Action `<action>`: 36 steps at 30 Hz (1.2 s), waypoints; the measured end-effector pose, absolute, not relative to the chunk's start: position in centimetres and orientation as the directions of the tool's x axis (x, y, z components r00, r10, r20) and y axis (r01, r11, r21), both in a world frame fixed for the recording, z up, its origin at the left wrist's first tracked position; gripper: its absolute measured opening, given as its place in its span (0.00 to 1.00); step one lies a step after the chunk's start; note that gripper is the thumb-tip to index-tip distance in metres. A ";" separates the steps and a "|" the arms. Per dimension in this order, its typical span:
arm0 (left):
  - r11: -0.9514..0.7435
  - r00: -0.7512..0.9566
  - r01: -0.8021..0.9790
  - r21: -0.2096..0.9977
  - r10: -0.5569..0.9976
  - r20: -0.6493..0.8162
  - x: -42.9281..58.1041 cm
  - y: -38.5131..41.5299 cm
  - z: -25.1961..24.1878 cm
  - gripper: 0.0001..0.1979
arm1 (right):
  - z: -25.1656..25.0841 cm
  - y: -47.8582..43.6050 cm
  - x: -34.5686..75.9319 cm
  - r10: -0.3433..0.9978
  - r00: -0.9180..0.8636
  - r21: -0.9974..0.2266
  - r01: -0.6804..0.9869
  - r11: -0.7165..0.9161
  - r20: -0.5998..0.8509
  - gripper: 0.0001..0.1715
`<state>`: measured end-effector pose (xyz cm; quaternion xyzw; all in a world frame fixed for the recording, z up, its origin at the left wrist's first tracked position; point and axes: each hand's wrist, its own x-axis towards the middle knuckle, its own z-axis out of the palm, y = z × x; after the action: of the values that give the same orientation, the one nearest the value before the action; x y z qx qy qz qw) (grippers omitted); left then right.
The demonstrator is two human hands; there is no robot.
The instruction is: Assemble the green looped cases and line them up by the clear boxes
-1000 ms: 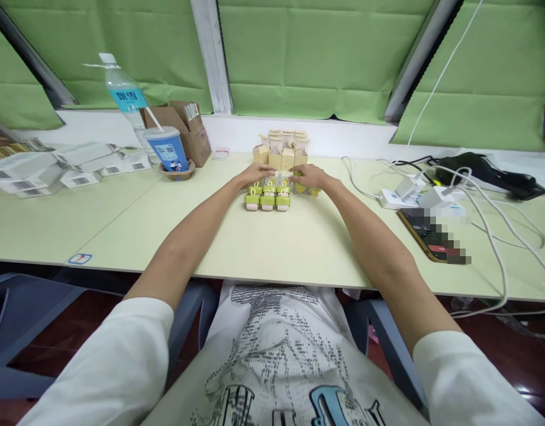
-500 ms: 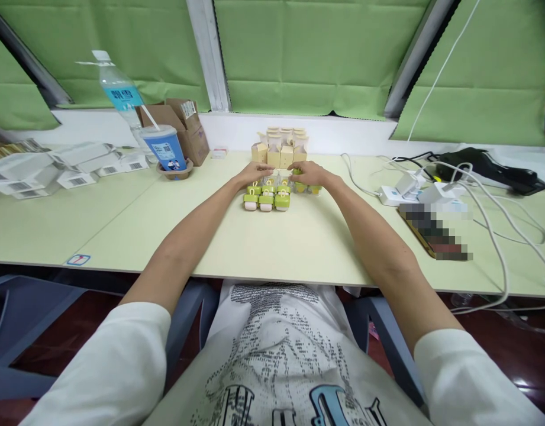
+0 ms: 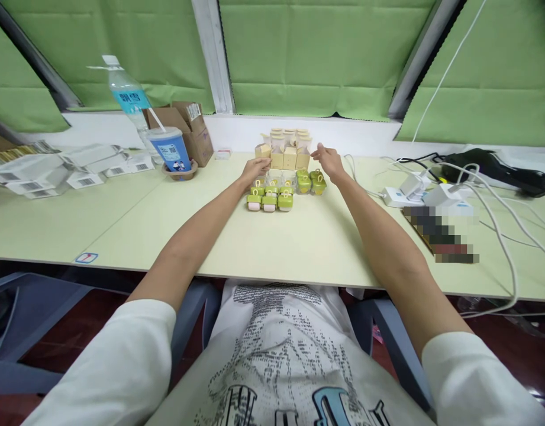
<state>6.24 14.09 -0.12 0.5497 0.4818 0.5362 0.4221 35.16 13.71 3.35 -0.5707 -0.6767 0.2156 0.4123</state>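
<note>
The green pieces [image 3: 269, 200] sit mid-surface [image 3: 299, 242], just in front of the boxes [image 3: 289, 156]. My left grip [image 3: 254, 168] touches their back row; I cannot tell whether it is closed. My right grip [image 3: 328, 160] hovers spread and empty beside the boxes.

Left hand [image 3: 254, 168] behind green items [image 3: 270, 200]

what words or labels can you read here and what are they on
Nothing reads clearly enough to quote.
Water bottle: blue label, white characters, blurred.
Blue cup: print too small.
White boxes: barcode labels, digits too small.
Cardboard box: sticker unreadable.
Shirt: rows of tiny print, unreadable; large blue letters cut off.
Table-edge sticker: red mark, no legible words.
Phone: screen pixelated.
</note>
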 end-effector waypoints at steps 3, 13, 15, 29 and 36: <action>-0.170 -0.069 0.044 0.984 0.983 0.173 6.5 14.2 -0.3 0.14 | 1.9 13.6 35.2 0.976 0.012 -0.867 0.463 0.187 0.217 0.55; -0.140 -0.066 0.011 0.990 0.988 0.140 6.7 14.4 -0.4 0.16 | -0.4 13.4 34.5 0.990 0.027 -0.965 0.231 0.127 0.137 0.46; -0.136 -0.066 0.012 0.991 0.988 0.136 6.7 14.4 -0.5 0.17 | -0.4 13.4 34.5 0.991 0.034 -0.969 0.216 0.121 0.131 0.45; -0.157 -0.019 -0.061 0.986 0.988 0.156 6.1 15.8 -1.7 0.19 | -0.3 12.8 34.1 0.991 0.030 -0.980 0.161 0.120 0.127 0.41; -0.167 -0.039 -0.142 0.976 0.986 0.163 5.8 16.9 -2.2 0.28 | 1.7 11.1 34.6 0.912 0.157 -0.909 0.247 0.337 0.380 0.26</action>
<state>5.78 16.88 -2.24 0.4951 0.4260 0.5815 0.4850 34.57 11.10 1.73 -0.4980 -0.5813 0.2892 0.5748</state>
